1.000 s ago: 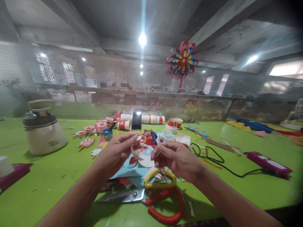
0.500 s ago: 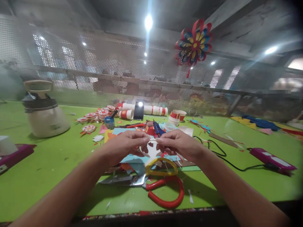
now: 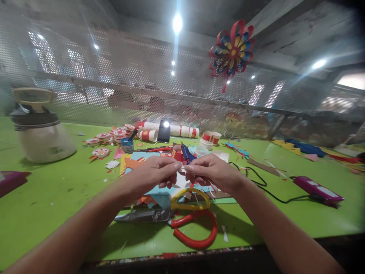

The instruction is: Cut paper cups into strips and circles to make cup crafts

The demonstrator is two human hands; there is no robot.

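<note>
Over the middle of the green table, my left hand and my right hand face each other with fingertips almost touching. Both are closed in a pinch on a small white paper strip, mostly hidden by the fingers. Below my hands lie large scissors with one yellow handle and one red handle, blades pointing left. Just beyond my fingertips is a blue glue gun. Light blue paper and other coloured scraps lie under my hands.
At the left stands a large pale jug. Red-and-white paper discs, a blue jar, a phone and paper cups sit farther back. A purple power strip with a black cable lies right.
The view has shifted slightly, so the table things appear a little farther left. My hands keep their pinch, and less of the white strip shows between the fingertips.
</note>
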